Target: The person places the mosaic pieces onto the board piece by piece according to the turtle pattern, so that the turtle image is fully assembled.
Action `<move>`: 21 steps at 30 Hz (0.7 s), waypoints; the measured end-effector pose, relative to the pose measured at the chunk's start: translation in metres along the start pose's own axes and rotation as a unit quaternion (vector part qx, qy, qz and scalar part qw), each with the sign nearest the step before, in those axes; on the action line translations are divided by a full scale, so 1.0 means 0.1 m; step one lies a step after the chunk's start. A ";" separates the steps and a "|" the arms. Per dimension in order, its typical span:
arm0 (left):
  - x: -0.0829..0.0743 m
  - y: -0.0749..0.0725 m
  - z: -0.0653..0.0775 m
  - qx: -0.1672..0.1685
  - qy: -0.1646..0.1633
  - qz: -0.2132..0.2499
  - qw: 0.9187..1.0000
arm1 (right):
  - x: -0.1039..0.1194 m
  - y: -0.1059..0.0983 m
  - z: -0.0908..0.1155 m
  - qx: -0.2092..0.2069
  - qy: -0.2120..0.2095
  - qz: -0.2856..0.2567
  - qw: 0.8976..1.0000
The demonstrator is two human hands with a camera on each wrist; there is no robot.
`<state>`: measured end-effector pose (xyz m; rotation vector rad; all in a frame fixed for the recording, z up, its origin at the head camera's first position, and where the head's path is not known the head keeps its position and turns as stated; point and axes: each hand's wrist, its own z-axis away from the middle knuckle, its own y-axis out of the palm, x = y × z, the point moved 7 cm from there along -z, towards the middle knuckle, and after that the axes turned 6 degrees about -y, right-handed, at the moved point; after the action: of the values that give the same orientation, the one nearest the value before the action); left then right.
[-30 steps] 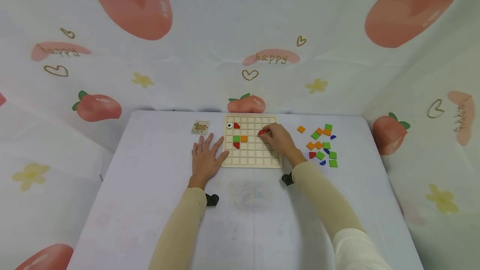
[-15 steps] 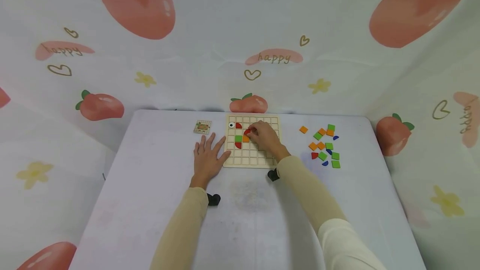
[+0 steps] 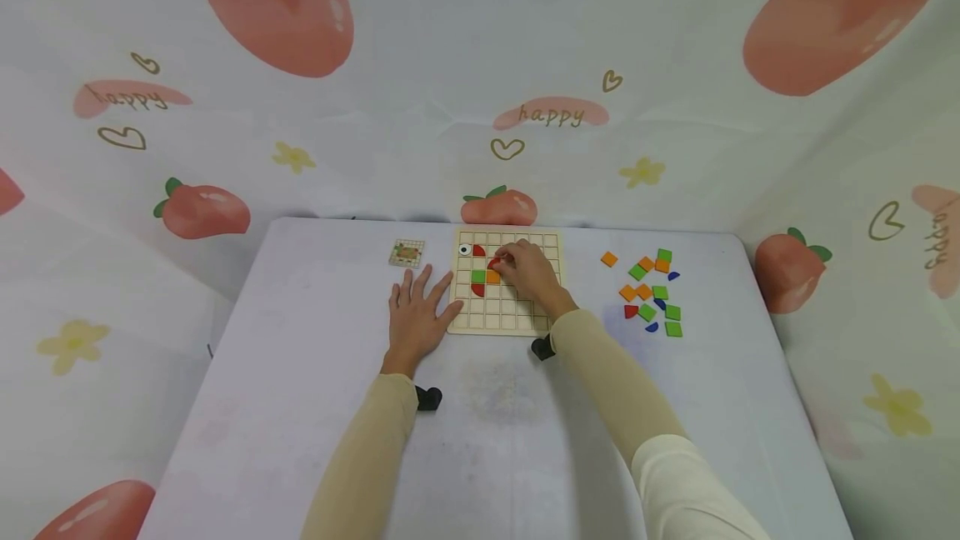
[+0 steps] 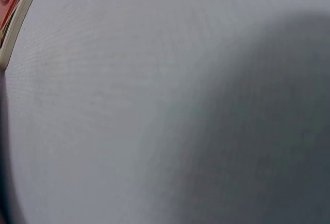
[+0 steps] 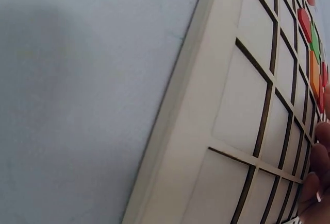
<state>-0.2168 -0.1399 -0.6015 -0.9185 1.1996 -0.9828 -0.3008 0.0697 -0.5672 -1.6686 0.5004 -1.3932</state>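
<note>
My right hand [image 3: 531, 271] pinches a red quarter-circle tile [image 3: 493, 263] at the cell just above an orange square tile [image 3: 492, 277] on the wooden grid board [image 3: 506, 321]. Left of the orange tile sits a green square [image 3: 477, 277], with another red piece [image 3: 477, 291] below it. Higher up are a white eye tile [image 3: 465, 250] and a red quarter-circle [image 3: 479, 251] side by side. In the right wrist view, curled fingers [image 5: 319, 165] reach over the grid. My left hand [image 3: 415, 327] lies spread on the table, thumb at the board's left edge.
A small pattern card [image 3: 407, 252] lies left of the board. To the right are scattered loose tiles: green squares [image 3: 673, 329], orange squares [image 3: 609, 259], blue half-rounds [image 3: 652, 327] and a red piece [image 3: 631, 312]. A patterned cloth wall [image 3: 420, 107] rises behind the table.
My right hand has carried the red quarter-circle leftward across the board to the cell above the orange tile, then stayed there. The left hand keeps its place.
</note>
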 end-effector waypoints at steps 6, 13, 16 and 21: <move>0.00 0.01 -0.01 -0.006 0.000 0.002 1.000 | -0.02 0.02 0.00 0.007 -0.002 0.005 1.000; 0.00 0.02 0.01 -0.006 -0.002 0.009 1.000 | 0.01 -0.05 0.05 0.005 -0.029 0.038 0.999; 0.00 0.01 0.02 -0.004 -0.003 0.013 1.000 | 0.04 -0.12 0.11 -0.002 -0.055 0.099 0.994; 0.00 0.00 0.02 -0.001 -0.003 0.014 1.000 | -0.01 -0.17 0.23 0.003 -0.067 0.186 0.980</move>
<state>-0.2152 -0.1403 -0.6009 -0.9025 1.2065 -0.9556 -0.2831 0.0876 -0.5534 -1.5540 0.6903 -1.0023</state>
